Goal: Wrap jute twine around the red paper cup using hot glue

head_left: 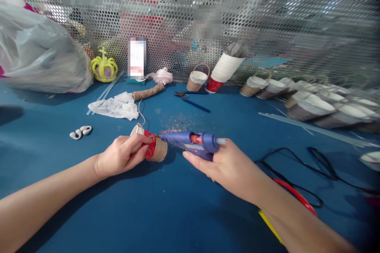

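Lying on its side in the middle of the blue table, a red paper cup (151,149) is partly wound with brown twine (160,150). My left hand (124,153) is closed on this cup, near its white open end. My right hand (219,162) grips a blue hot glue gun (190,141) with a small red light and a clear glue stick out its back. The gun's nozzle points left, at the border of red paper and twine; whether it touches cannot be made out. A loose strand of twine (142,112) runs up from the cup.
Pliers (192,101), stacked paper cups (227,67) and a small twine basket (197,81) stand behind. Several wrapped baskets (314,104) and glue sticks (311,128) lie right, near a black cord (291,158). A plastic bag (41,51) and yellow crown (103,67) sit left.
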The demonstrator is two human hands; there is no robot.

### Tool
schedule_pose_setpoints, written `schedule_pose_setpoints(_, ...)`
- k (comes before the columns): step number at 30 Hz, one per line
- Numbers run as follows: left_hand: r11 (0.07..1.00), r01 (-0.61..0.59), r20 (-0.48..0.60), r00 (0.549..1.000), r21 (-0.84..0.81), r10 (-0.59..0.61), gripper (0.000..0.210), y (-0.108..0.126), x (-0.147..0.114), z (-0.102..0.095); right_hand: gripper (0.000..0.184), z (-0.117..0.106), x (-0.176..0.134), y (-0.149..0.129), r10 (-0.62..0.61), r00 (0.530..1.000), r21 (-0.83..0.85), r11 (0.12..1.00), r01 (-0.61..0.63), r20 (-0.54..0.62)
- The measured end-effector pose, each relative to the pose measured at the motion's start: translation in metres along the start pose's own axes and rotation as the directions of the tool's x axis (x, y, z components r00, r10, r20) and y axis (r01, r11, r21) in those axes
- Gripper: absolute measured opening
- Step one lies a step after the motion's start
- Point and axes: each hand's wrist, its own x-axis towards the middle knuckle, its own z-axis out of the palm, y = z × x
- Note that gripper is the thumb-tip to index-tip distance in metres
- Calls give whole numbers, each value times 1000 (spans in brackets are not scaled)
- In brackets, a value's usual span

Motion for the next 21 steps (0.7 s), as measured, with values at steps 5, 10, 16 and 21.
schedule_pose_setpoints(5, 997, 65, -39, 997, -46, -67, 14, -2, -1, 2, 24, -2, -7, -4, 29, 999, -17, 999, -28, 38)
schedule_pose_setpoints(10, 987, 144, -33, 989, -70, -146, 12, -2, -2, 2, 23, 1, -11, -10, 60, 998, -34, 998, -59, 33)
schedule_pose_setpoints(16, 978, 205, -19, 978, -42, -206, 12, 1, -1, 1, 18, 4, -13, -10, -18, 1000, -57, 998, 18, 12)
schedule_pose_setpoints(21, 974, 222, -14, 975, -43, -223, 13, 0, -1, 2, 17, 5, -13, -11, -12, 1000, -53, 998, 14, 26)
